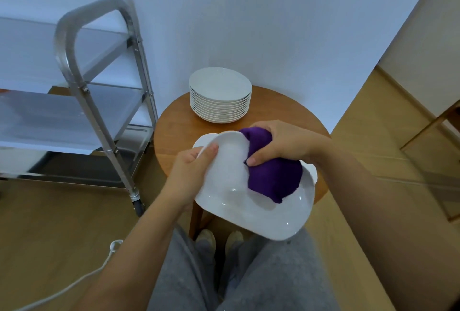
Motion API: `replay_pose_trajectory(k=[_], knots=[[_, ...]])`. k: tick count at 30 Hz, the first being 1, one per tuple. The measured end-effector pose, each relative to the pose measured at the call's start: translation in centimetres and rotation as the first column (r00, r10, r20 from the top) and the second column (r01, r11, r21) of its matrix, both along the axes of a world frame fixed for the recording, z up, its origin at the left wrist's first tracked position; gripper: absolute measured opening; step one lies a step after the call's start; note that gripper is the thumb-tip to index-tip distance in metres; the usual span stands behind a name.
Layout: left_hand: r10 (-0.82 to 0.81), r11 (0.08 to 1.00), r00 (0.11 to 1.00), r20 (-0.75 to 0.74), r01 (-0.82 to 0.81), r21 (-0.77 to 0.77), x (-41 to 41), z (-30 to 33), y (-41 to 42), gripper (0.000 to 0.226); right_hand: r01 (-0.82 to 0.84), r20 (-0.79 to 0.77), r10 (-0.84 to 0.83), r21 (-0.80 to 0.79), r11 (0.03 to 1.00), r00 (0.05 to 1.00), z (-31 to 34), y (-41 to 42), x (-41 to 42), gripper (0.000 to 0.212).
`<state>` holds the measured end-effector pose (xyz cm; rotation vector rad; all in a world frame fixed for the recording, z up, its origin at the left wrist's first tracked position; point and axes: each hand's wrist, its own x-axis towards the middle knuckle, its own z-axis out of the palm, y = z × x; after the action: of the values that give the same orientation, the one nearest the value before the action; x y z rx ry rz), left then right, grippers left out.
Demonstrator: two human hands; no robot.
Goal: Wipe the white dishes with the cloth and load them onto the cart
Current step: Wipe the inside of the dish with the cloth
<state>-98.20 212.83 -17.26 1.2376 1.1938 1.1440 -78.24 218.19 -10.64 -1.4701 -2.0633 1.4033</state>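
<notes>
We hold the white dish [251, 201] tilted above our lap and the near edge of the round table [174, 131], and we are in the wiping step. Our left hand [191, 168] grips the dish by its left rim, thumb curled over the top edge and fingers hidden beneath. Our right hand [281, 143] is bunched around the purple cloth [271, 173], thumb and fingers pinching it and pressing it into the dish's hollow, just right of the left-hand grip. The bare part of the hollow lies between the two hands and toward us; as far as we can see the dish holds nothing but the cloth.

Under the held dish, beyond the left thumb and beside the right wrist, white edges of another dish [202, 141] show on the table; we cannot tell how many lie there. Farther beyond our grip stands the stack of white plates [220, 96], well apart from both hands.

Off to the left of the left-hand grip is the steel cart [82, 81]; no dishes are visible on its shelves.

We judge that the next move calls for sweeping the cloth over the unwiped part, then lifting the cloth clear and carrying the dish leftward to a cart shelf.
</notes>
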Motion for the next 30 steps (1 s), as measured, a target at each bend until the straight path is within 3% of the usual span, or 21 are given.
replay_pose_trajectory(k=[5, 9, 12, 15, 22, 23, 26, 28, 30], knots=[[0.117, 0.993, 0.989, 0.091, -0.119, 0.019, -0.9, 0.8, 0.3, 0.023, 0.139, -0.035, -0.141, -0.065, 0.988, 0.989, -1.1, -1.0, 2.9, 0.047], [0.208, 0.978, 0.956, 0.207, -0.201, -0.056, -0.8, 1.0, 0.7, 0.020, 0.308, -0.300, -0.342, -0.157, 0.939, 0.890, -2.2, -2.2, 3.9, 0.054], [0.320, 0.947, 0.899, 0.300, -0.302, -0.106, -0.4, 1.2, 0.9, 0.017, 0.501, -0.506, -0.568, -0.279, 0.820, 0.649, -3.4, -3.1, 3.3, 0.056], [0.414, 0.910, 0.834, 0.366, -0.389, -0.143, 0.9, 1.4, 0.5, 0.018, 0.641, -0.598, -0.716, -0.399, 0.655, 0.359, -5.0, -4.2, 1.8, 0.055], [0.530, 0.846, 0.722, 0.445, -0.489, -0.214, 5.3, 0.1, -1.0, 0.019, 0.625, -0.608, -0.764, -0.688, 0.369, -0.219, -6.5, -5.8, -2.8, 0.054], [0.527, 0.849, 0.713, 0.463, -0.466, -0.249, 6.4, -0.1, -1.3, 0.018, 0.623, -0.605, -0.759, -0.696, 0.357, -0.241, -6.5, -5.8, -3.7, 0.055], [0.478, 0.878, 0.723, 0.498, -0.395, -0.270, 8.4, -0.5, -2.1, 0.021, 0.667, -0.560, -0.816, -0.664, 0.338, -0.144, -6.6, -5.9, -5.3, 0.049], [0.409, 0.911, 0.804, 0.431, -0.338, -0.235, 7.4, -0.8, -1.8, 0.018, 0.699, -0.523, -0.848, -0.638, 0.323, -0.085, -6.3, -5.5, -4.4, 0.048], [0.352, 0.931, 0.871, 0.343, -0.288, -0.225, 5.2, -1.0, -1.0, 0.011, 0.755, -0.516, -0.856, -0.548, 0.361, 0.035, -5.9, -5.0, -2.6, 0.050]])
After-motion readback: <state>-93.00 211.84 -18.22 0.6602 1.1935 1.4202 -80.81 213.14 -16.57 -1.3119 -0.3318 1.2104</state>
